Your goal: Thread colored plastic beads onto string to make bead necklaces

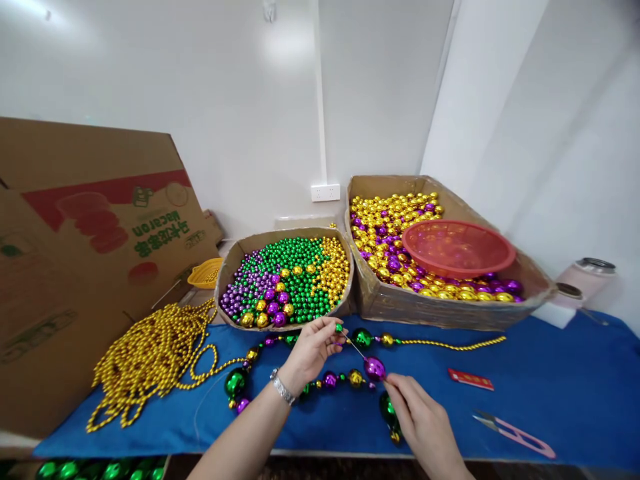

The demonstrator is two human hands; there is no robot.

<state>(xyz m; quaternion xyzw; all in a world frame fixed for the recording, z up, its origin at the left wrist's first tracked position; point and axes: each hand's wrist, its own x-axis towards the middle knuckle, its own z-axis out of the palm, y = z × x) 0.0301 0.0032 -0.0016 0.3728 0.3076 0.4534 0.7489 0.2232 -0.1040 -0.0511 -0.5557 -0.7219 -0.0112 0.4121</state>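
Observation:
My left hand (313,353), with a metal watch band at the wrist, pinches a small green bead (339,328) in front of the smaller bead box. From there a thin needle-like line (356,348) slants down to a large shiny purple bead (375,368). My right hand (423,417) is closed, thumb and fingertips at the lower right side of that purple bead. A large green bead (387,407) hangs or lies just left of my right hand, partly covered. Around my hands a bead strand of green, gold and purple balls (235,382) curves over the blue cloth (280,427).
An open box (285,323) holds small beads; a larger box (425,310) holds gold and purple ones under a red basket (459,273). Gold bead strands (150,353) pile up left, by a carton (100,267). Pink thread snips (520,435) and a red packet (471,380) lie right.

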